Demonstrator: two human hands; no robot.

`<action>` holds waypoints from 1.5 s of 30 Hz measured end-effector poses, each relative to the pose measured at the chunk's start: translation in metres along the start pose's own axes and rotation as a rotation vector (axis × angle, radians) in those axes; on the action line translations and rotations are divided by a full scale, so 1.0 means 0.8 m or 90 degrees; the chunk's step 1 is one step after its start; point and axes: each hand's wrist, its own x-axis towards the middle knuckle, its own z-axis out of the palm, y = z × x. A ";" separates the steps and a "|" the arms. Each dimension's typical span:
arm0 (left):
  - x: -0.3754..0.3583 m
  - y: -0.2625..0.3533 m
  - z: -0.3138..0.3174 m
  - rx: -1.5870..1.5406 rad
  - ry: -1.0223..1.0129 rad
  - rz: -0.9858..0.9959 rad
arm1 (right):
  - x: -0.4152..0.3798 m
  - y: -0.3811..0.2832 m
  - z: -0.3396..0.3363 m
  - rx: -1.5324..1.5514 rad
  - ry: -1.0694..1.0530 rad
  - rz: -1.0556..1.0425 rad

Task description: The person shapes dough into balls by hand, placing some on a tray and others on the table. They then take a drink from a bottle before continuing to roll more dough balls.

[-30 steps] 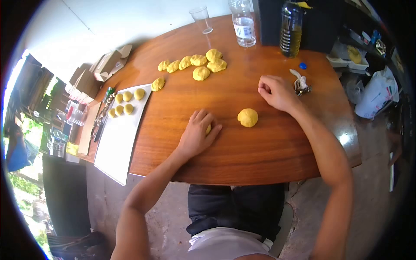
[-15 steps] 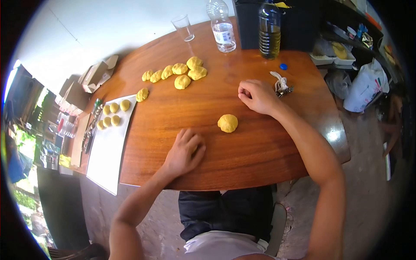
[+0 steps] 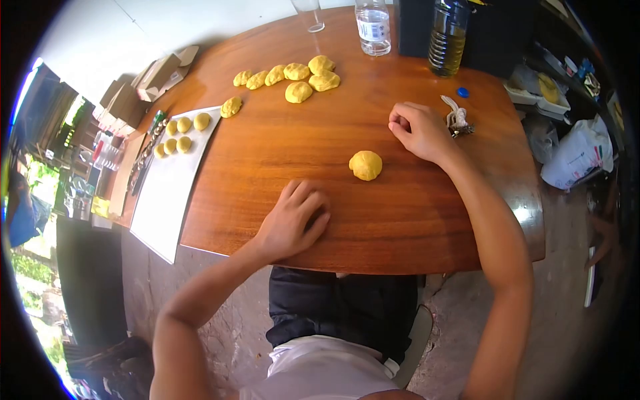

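Note:
A single ball of yellow dough sits on the wooden table between my hands, touched by neither. My left hand rests near the front edge, lower left of the ball, its thumb apart from the fingers and nothing in it. Up and to the right of the ball lies my right hand, fingers curled in, with nothing visible inside. Farther back is a cluster of rough yellow dough lumps. One more dough lump lies at the corner of a pale tray, which carries several smooth dough balls.
Along the back stand a drinking glass, a clear bottle and a bottle of yellowish oil. A blue cap and keys on a white cord lie beyond my right hand. Cardboard boxes are at back left.
The camera view has tilted and shifted, so the table's contents appear higher and farther right. My left thumb has spread a little from the fingers; the dough ball stays between my hands.

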 end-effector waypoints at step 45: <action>0.030 -0.104 0.022 -0.163 0.143 0.022 | 0.008 0.065 0.000 -0.030 -0.077 0.029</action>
